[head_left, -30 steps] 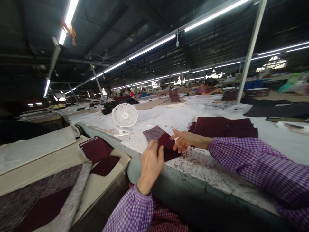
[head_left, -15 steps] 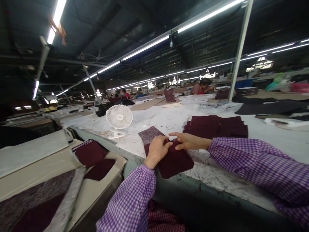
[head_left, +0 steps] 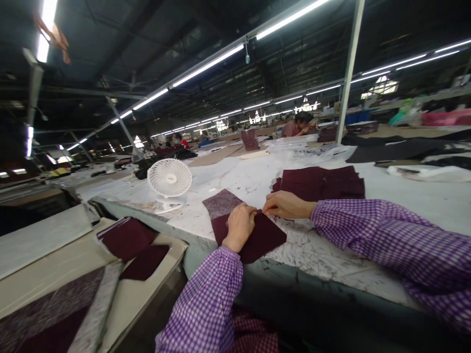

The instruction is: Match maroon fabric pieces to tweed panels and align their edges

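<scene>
A maroon fabric piece (head_left: 267, 240) lies at the table's near edge, its front corner hanging slightly over. Beside and partly under it is a speckled grey-purple piece of fabric (head_left: 221, 202). My left hand (head_left: 241, 223) rests on the maroon piece, thumb and fingers pinched together at its upper edge. Close by on the right, my right hand (head_left: 285, 205) pinches the same upper edge with its fingertips. Behind my right hand sits a stack of maroon fabric pieces (head_left: 324, 181).
A small white fan (head_left: 170, 179) stands on the white-covered table (head_left: 228, 171). At the left, a cream side surface (head_left: 147, 294) carries maroon pieces (head_left: 127, 238) and speckled cloth (head_left: 51, 304). A metal pole (head_left: 349, 73) rises at the back right. Other people (head_left: 294, 126) sit farther off.
My right hand's fingers have closed from spread to a pinch at the fabric's upper edge. My left hand has stayed on the fabric. The whole view has shifted slightly.
</scene>
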Action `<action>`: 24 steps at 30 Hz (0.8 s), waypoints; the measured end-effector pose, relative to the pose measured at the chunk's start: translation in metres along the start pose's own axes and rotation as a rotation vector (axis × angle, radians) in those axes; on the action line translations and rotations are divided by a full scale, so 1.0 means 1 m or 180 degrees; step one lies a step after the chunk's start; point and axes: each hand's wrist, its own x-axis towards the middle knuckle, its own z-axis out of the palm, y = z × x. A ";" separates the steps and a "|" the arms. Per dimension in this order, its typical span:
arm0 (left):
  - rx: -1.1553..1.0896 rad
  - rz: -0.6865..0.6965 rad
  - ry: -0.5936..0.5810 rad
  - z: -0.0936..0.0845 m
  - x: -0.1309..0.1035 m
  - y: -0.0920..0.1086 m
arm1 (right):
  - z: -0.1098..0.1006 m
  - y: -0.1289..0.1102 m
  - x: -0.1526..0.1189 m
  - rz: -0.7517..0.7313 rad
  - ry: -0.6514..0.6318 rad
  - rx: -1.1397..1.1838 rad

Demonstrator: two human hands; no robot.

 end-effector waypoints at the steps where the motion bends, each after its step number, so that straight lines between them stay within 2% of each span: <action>1: 0.0038 0.0014 -0.0015 0.000 0.000 0.000 | 0.000 0.000 -0.001 -0.0006 -0.0036 -0.0018; 8: 0.0476 0.0339 -0.0071 0.004 -0.005 0.000 | 0.003 0.004 0.000 0.0142 0.0020 -0.0018; 13: 0.0757 0.0567 -0.0059 0.004 -0.008 0.004 | 0.005 0.004 0.000 -0.0039 0.0142 -0.0069; 16: 0.0820 0.0617 -0.0047 0.002 -0.008 0.006 | 0.005 0.002 -0.002 -0.0157 0.0066 -0.0226; 19: 0.0881 0.0629 -0.0028 0.002 -0.009 0.006 | 0.003 0.001 -0.004 -0.0068 -0.0040 -0.0556; 21: 0.0914 0.0649 0.0007 0.002 -0.009 0.006 | 0.002 0.000 -0.003 0.0023 0.0058 -0.0634; 24: 0.0902 0.0670 0.0058 0.003 -0.009 0.006 | 0.005 -0.005 -0.001 -0.0234 0.0226 -0.0319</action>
